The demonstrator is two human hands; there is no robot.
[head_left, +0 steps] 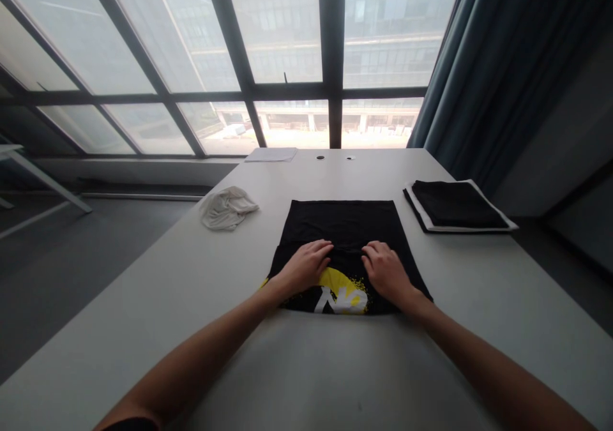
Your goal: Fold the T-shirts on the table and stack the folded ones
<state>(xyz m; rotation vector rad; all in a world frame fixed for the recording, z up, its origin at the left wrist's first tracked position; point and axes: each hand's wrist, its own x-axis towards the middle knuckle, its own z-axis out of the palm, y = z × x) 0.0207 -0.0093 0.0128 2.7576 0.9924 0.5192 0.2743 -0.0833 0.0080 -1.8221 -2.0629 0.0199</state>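
A black T-shirt [342,217] with a yellow and white print lies on the white table in front of me. Its near part is folded over, so a layer edge crosses the middle, and the print shows along the near side. My left hand [306,265] rests on this folded layer near the edge, fingers together and thumb a little apart. On the right half of the shirt, my right hand [384,270] lies the same way, its fingers slightly bent over the cloth. Both hands look open, pressing on the fabric from above.
A stack of folded black and white clothes [457,204] sits at the table's right edge. On the left lies a crumpled whitish cloth [228,207]. Papers [271,155] are at the far edge, near two cable holes. Windows and a blue curtain [460,67] stand beyond.
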